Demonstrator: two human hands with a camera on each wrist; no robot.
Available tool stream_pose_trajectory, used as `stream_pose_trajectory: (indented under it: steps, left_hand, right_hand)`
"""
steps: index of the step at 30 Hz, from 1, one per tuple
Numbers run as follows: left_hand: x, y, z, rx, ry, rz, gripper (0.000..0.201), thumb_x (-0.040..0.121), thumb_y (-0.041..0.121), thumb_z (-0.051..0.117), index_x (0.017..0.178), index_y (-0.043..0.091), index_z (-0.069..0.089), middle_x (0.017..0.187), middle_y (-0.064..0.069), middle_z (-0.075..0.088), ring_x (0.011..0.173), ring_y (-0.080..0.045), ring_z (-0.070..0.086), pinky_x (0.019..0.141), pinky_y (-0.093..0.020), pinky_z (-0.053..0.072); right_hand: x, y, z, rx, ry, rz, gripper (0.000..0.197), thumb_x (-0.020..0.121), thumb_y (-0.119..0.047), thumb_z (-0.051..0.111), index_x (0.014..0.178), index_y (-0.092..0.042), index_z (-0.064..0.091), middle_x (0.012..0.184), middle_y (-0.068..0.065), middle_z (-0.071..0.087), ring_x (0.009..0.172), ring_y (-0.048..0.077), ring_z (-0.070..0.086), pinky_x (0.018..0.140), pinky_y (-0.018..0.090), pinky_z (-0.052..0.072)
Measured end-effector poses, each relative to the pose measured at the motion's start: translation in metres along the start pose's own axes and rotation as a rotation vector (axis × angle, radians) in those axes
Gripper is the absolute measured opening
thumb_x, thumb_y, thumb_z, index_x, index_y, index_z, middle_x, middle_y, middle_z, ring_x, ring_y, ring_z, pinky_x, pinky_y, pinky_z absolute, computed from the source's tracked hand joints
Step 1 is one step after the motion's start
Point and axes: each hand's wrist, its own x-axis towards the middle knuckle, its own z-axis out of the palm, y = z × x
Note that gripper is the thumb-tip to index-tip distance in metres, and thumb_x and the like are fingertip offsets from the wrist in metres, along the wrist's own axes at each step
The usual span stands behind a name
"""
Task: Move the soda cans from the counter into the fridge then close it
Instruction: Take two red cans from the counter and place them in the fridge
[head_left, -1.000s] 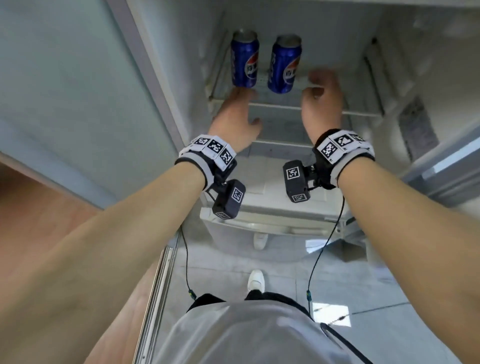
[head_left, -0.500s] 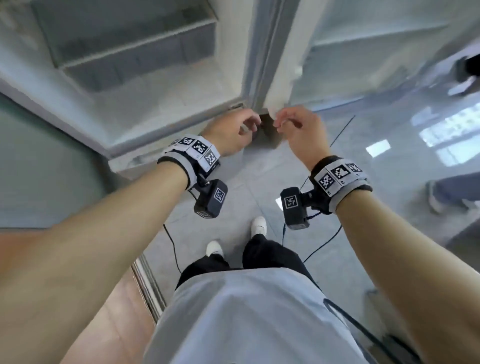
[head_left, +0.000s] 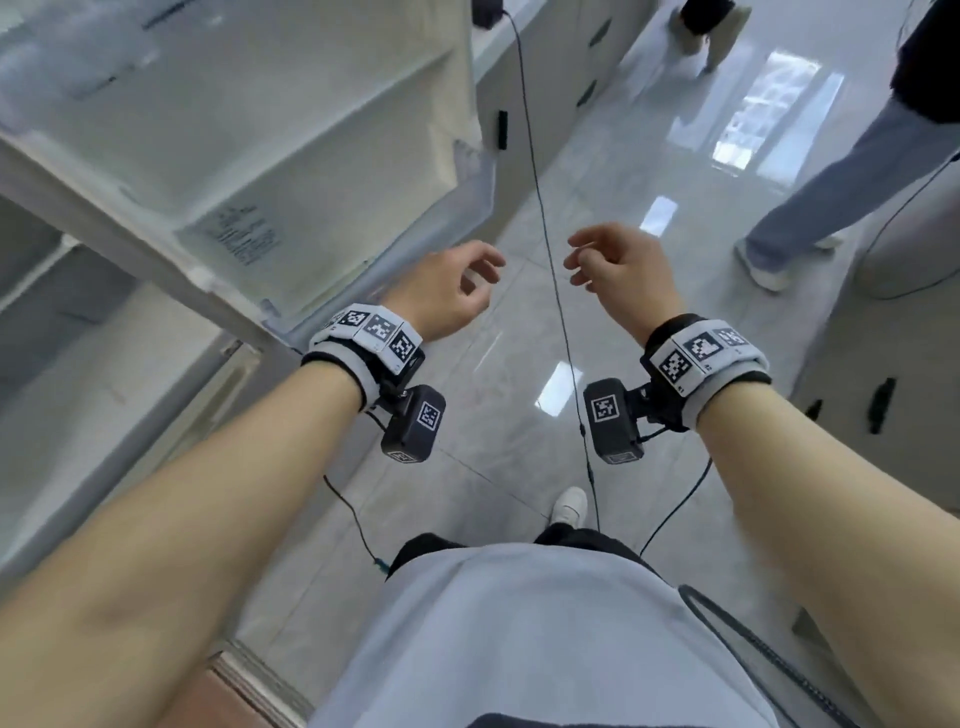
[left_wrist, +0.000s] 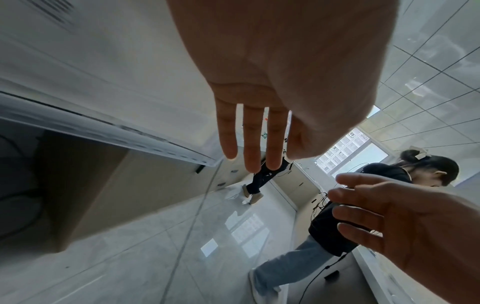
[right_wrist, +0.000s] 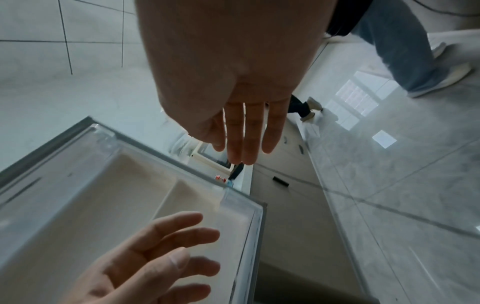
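Note:
No soda can shows in any view. The open fridge door fills the upper left of the head view, its white inner shelves facing me; its lower corner also shows in the right wrist view. My left hand hovers just right of that corner, fingers loosely curled and empty. About a hand's width to the right is my right hand, also relaxed and holding nothing. The left wrist view shows the left hand's fingers straight, with the right hand spread beside them. Neither hand touches the door.
A thin black cable hangs down between my hands. A person in blue jeans stands at the right and another walks at the far end. Grey cabinets line the far wall, with glossy tiled floor below.
A second ago both hands were at the fridge shelf beside two blue cans. The view has swung right, away from the fridge interior. Both hands have drawn back and now hover empty by the door's corner.

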Motion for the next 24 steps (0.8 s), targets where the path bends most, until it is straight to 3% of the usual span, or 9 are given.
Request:
stream_pose_trajectory:
  steps: [4,9,14,18,24]
  left_hand:
    - [0.078,0.043,0.020,-0.043,0.045,0.025,0.032,0.094,0.014,0.055,0.125,0.016,0.057,0.110,0.007,0.067,0.092,-0.020,0.066,0.085,-0.034,0.056]
    - [0.160,0.070,0.034,-0.085,0.132,0.036,0.034,0.089,0.018,0.053,0.123,0.019,0.058,0.109,0.007,0.068,0.096,-0.016,0.066,0.088,-0.037,0.055]
    - [0.242,0.073,0.036,-0.130,0.165,0.013,0.037,0.086,0.016,0.051,0.123,0.017,0.059,0.107,0.007,0.068,0.095,-0.017,0.067,0.088,-0.036,0.055]
    - [0.326,0.061,0.036,-0.166,0.216,-0.006,0.036,0.085,0.017,0.049,0.119,0.019,0.061,0.105,0.008,0.069,0.095,-0.012,0.067,0.087,-0.036,0.055]
    - [0.451,0.043,0.020,-0.246,0.297,-0.131,0.033,0.085,0.014,0.048,0.114,0.021,0.063,0.099,0.011,0.069,0.091,-0.009,0.067,0.086,-0.036,0.055]
  right_hand:
    - [0.050,0.012,-0.072,-0.029,0.046,0.002,0.025,0.084,-0.005,0.047,0.096,-0.017,0.065,0.084,0.004,0.071,0.069,0.016,0.067,0.063,0.023,0.047]
    - [0.119,0.018,-0.124,-0.015,0.093,-0.036,0.026,0.085,-0.004,0.046,0.100,-0.009,0.067,0.086,0.009,0.072,0.068,0.016,0.067,0.062,0.020,0.048]
    - [0.201,0.019,-0.136,-0.080,0.063,-0.088,0.026,0.086,-0.006,0.047,0.099,-0.013,0.068,0.090,0.003,0.071,0.076,0.017,0.068,0.070,0.025,0.054]
    - [0.282,0.021,-0.143,-0.187,0.037,-0.144,0.028,0.085,-0.006,0.047,0.099,-0.014,0.070,0.092,-0.002,0.070,0.086,0.018,0.068,0.083,0.032,0.056]
    - [0.405,0.019,-0.154,-0.266,-0.014,-0.115,0.029,0.083,-0.002,0.046,0.095,-0.014,0.070,0.088,-0.003,0.068,0.086,0.019,0.068,0.082,0.030,0.056]
